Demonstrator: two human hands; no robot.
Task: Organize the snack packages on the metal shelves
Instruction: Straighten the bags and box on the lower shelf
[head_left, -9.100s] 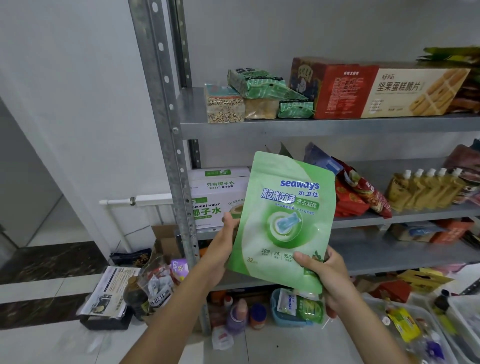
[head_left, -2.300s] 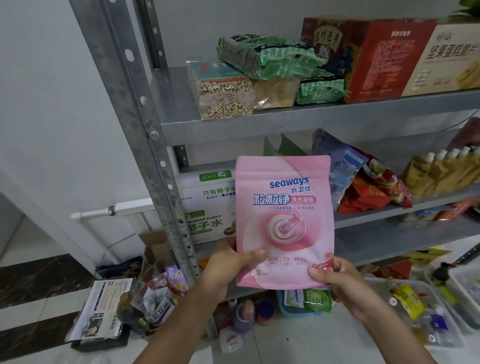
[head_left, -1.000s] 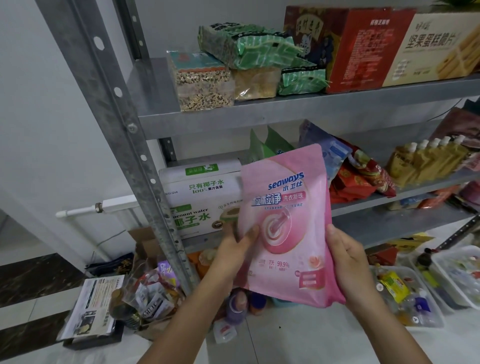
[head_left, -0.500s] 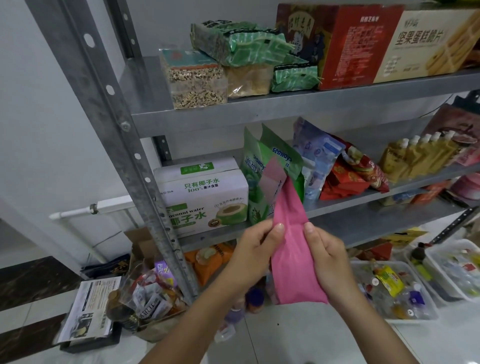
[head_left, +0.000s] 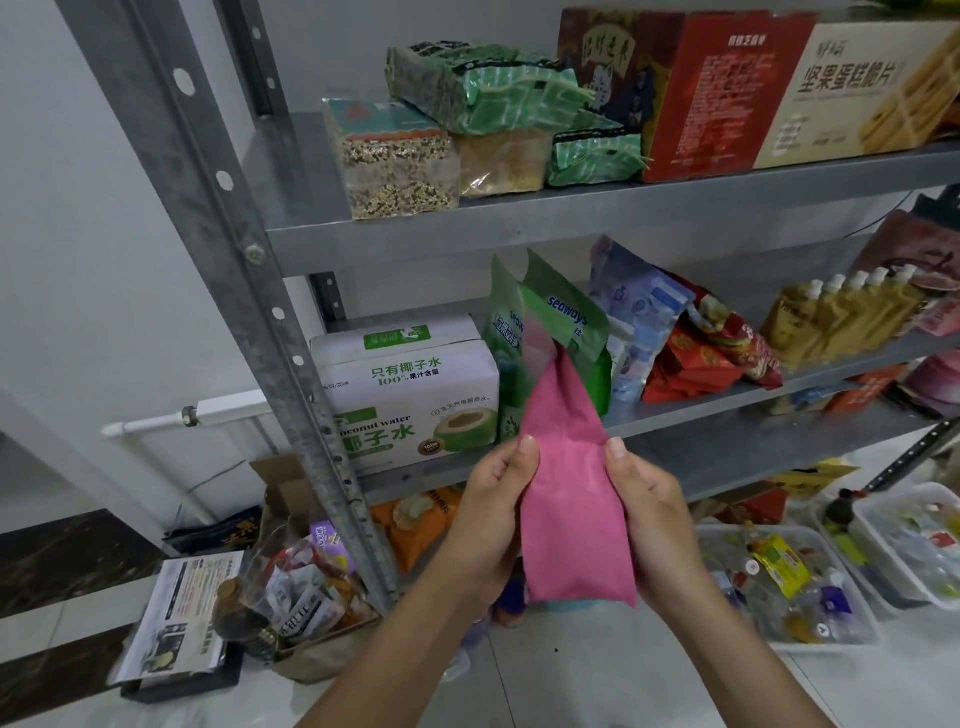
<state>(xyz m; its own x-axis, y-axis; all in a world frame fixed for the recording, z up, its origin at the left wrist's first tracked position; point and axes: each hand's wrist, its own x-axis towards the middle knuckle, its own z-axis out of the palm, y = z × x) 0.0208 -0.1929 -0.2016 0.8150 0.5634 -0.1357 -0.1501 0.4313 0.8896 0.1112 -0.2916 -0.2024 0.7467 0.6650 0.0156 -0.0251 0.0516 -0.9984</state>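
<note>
A pink pouch (head_left: 569, 483) is turned edge-on to me, its base toward me and its top pointing at the middle shelf (head_left: 727, 415). My left hand (head_left: 493, 512) grips its left side and my right hand (head_left: 649, 512) grips its right side. The pouch's top overlaps two green seaways pouches (head_left: 561, 317) that stand upright on the middle shelf, just right of a white coconut water box (head_left: 410, 389).
Grain bricks (head_left: 400, 161), green packs and a long red and cream box (head_left: 753, 88) fill the upper shelf. Blue and red snack bags (head_left: 691, 353) and yellow spout pouches (head_left: 841, 322) sit right of the green pouches. A steel post (head_left: 223, 249) rises at left. Plastic bins (head_left: 789, 587) stand on the floor.
The pink pouch faced me a second ago. It has been turned edge-on and moved up toward the middle shelf beside the green pouches. Both hands kept their hold.
</note>
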